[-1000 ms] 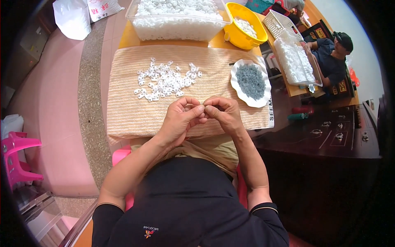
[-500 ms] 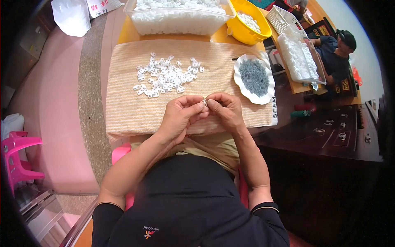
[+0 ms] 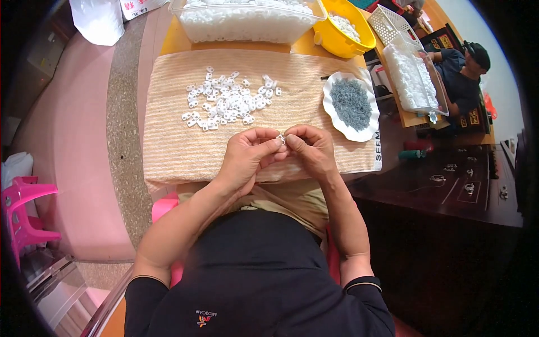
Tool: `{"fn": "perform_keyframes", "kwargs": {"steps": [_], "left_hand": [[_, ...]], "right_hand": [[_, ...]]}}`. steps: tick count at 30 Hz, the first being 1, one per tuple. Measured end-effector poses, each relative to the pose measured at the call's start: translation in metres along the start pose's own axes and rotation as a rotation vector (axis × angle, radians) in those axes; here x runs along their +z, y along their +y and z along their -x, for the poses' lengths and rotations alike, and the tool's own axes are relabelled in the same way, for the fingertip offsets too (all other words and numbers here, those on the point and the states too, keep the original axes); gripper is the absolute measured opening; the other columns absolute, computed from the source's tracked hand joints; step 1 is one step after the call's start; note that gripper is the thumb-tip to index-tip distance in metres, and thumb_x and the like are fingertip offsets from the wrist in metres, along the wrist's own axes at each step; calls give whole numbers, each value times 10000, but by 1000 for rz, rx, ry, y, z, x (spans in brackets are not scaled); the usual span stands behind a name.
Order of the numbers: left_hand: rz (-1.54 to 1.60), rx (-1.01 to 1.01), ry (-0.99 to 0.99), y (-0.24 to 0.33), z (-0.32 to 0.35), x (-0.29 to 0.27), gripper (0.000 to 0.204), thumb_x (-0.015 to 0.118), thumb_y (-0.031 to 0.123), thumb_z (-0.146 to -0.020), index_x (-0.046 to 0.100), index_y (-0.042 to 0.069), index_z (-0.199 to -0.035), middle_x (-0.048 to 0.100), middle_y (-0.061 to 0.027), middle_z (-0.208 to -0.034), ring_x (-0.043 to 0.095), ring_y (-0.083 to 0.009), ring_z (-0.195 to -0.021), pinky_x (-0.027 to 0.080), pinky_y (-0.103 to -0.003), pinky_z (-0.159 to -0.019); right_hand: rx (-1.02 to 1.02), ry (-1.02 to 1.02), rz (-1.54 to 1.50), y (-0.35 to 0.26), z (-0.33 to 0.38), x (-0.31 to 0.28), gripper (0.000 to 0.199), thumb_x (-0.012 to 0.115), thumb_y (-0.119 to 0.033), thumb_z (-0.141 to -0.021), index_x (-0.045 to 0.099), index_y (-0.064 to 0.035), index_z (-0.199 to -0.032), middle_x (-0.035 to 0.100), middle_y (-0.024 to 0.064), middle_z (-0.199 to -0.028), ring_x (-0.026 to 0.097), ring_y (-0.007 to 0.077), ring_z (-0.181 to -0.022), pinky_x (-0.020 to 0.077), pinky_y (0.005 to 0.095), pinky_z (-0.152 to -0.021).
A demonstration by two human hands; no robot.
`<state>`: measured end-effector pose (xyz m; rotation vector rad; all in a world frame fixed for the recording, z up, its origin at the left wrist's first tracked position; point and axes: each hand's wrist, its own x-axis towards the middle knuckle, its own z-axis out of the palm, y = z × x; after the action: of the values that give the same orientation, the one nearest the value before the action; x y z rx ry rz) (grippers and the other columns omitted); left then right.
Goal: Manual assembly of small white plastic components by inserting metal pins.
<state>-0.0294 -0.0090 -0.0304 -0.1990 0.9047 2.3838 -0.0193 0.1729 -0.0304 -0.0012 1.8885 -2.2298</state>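
Where hands [image 3: 281, 147] meet: small white part [image 3: 281, 138], seemingly pinched.

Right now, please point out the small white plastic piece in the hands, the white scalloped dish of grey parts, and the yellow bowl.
small white plastic piece [image 3: 281, 138], head view, its visible middle
white scalloped dish [image 3: 367, 133], head view, lower rim
yellow bowl [image 3: 331, 40], head view, outer wall

Small white plastic piece [image 3: 281, 139], scattered white plastic pieces [image 3: 227, 103] on a beige cloth with fine stripes [image 3: 168, 140], grey parts on a white scalloped plate [image 3: 365, 126], yellow bowl [image 3: 345, 42], orange-yellow tabletop [image 3: 174, 42], clear bin of white pieces [image 3: 247, 25], pink stool [image 3: 22, 208], pink floor [image 3: 62, 112]
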Motion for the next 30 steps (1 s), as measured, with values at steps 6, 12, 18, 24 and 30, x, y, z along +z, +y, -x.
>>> {"fn": "perform_keyframes", "kwargs": {"steps": [6,12,18,24,30], "left_hand": [[-25,-2,-5,2,1,3,117,633,17,-880,602,-26,-984,658,-99,-874,651,-155,-772,568,-275,-753],[-38,2,-18,1,1,2,120,630,17,-881,602,-30,-988,657,-98,-872,647,-152,-774,566,-272,-753],[-46,-4,-23,0,1,0,132,632,30,-886,607,-27,-1003,659,-98,-904,648,-152,-799,556,-270,-769],[-38,5,1,2,4,5,125,636,18,-878,603,-37,-985,658,-102,-869,647,-152,-773,564,-274,-755],[-41,3,2,1,2,3,128,643,26,-876,605,-33,-983,659,-98,-870,650,-149,-768,564,-271,-750]], "right_hand": [[-19,20,24,1,0,0,145,623,-85,-915,638,40,-987,677,64,-849,635,98,-745,513,219,-687],[-22,3,0,-1,0,0,137,622,-80,-914,638,40,-980,675,60,-848,631,94,-746,512,218,-689],[-6,8,-6,-2,1,1,134,620,-75,-914,635,42,-978,671,60,-851,629,95,-748,513,219,-693],[-18,-9,-39,-3,2,1,131,619,-75,-915,633,42,-972,669,67,-850,632,102,-749,516,221,-695],[-30,-9,3,0,0,0,119,614,-62,-915,631,45,-966,668,67,-850,633,103,-752,526,230,-702]]}}
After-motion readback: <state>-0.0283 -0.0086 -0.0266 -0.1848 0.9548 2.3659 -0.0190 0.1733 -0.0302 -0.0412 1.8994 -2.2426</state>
